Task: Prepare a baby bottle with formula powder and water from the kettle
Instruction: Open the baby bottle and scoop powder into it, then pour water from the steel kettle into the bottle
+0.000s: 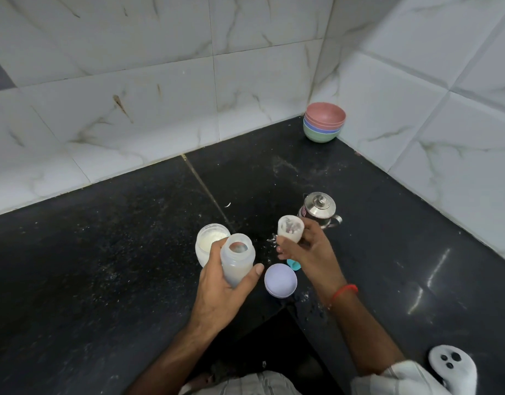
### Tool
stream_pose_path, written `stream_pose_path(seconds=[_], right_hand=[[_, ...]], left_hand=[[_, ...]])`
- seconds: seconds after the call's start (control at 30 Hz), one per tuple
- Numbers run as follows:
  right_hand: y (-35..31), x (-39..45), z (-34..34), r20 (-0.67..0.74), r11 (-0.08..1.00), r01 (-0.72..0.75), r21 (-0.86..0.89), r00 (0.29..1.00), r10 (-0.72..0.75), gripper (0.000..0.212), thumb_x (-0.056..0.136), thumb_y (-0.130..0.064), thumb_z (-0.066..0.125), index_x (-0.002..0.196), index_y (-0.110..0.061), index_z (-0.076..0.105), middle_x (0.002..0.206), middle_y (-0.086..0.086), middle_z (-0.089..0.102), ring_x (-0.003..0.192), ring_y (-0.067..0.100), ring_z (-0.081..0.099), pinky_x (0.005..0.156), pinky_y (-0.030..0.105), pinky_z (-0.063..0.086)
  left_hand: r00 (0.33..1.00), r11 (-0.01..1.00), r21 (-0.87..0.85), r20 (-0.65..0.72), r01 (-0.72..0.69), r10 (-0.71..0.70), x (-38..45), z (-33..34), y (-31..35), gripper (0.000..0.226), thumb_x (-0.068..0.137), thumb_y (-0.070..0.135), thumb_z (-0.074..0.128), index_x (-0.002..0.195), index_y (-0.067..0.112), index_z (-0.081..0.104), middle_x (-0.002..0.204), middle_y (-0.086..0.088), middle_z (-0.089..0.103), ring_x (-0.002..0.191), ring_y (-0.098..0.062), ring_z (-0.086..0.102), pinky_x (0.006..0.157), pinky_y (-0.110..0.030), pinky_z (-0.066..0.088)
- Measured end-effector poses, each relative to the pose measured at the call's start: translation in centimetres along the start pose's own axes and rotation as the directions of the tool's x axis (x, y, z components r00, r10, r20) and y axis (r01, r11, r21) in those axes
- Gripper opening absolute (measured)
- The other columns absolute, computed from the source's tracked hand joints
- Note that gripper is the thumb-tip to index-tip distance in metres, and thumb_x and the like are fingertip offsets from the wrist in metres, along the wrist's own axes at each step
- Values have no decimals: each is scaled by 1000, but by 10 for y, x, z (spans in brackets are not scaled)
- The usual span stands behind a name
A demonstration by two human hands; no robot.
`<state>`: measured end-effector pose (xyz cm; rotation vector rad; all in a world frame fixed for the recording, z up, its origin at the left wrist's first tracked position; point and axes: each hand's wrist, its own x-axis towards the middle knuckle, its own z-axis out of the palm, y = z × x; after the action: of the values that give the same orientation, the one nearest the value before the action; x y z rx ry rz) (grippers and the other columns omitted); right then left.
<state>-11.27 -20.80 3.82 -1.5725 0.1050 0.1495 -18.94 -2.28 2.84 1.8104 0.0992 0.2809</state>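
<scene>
The left hand [217, 283] is gripping the light, slick, open bottle [237, 259] mid-body near the bench's front edge; the right hand [302, 249] is pinching its cap [290, 227].

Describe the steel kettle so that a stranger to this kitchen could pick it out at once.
Start at the black counter where the two tiled walls meet, then come forward from the stack of bowls in that corner toward the hands. The kettle stands just behind the right hand. It is the only shiny metal thing there, with a knobbed lid; its neighbours are pale plastic.
</scene>
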Motion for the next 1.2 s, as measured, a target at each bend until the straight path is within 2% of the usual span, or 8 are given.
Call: stream_pose_path(seconds=[0.23,0.37,0.5,0.6,0.67,0.8,1.0,1.2], right_hand=[[45,77,30,112,594,176,-785,983,-143,58,82,-47,79,130,-26,55,126,3,57,122,29,50,104,45,38],[65,93,40,143,324,139,-936,990,-12,59,85,-54,71,135,-27,55,133,3,58,127,31,42,102,47,30],[75,93,39,187,237,182,-954,982,1,77,87,-58,69,149,-24,42,141,6,52,131,31,40,106,49,30],[68,92,33,205,330,207,-921,978,-42,92,85,-61,69,158,-21,31,138,8,47,129,31,42,107,46,31],[59,85,23,180,450,297,-842,941,-285,74,91,-58,62,152,-18,45,122,9,55,116,30,52,102,46,41],[32,73,-20,-254,647,313,-695,735,-629,38,98,-38,60,131,-18,61,114,8,58,106,22,57,87,33,49],[52,91,-85,-562,882,-220,-417,825,-59,46,99,-41,64,131,-8,59,139,25,46,130,44,42,107,45,38],[86,92,-92,-422,970,-193,-149,899,114,22,97,-43,66,92,-23,58,91,2,64,91,26,66,76,45,62]], left_hand=[[999,1000,21,-50,12,-11,-9,-10,3,56,72,54,80,118,41,50,113,30,65,105,3,66,79,-7,50],[998,999,33,-59,27,-25,-13,-14,2,55,72,55,79,118,41,51,112,26,67,104,-1,67,79,-12,52],[997,998,42,-72,38,-35,-14,-14,1,56,71,59,77,119,46,51,115,24,67,107,-6,68,82,-16,55],[997,998,53,-70,36,-32,-15,-11,1,54,72,58,77,117,52,50,113,24,67,106,-6,68,81,-15,54],[998,998,58,-61,27,-24,-14,-8,2,53,72,57,77,116,53,49,111,23,68,103,-6,68,79,-14,53],[999,999,41,-34,25,-23,-12,-1,0,56,72,58,77,119,45,50,110,22,68,103,-7,68,79,-15,54],[999,999,21,38,-24,23,-8,17,4,59,75,56,75,124,39,46,112,22,67,105,-6,68,80,-11,53],[996,998,38,71,-48,45,-1,31,3,53,76,58,74,119,64,42,115,22,67,110,-8,67,83,-19,56]])
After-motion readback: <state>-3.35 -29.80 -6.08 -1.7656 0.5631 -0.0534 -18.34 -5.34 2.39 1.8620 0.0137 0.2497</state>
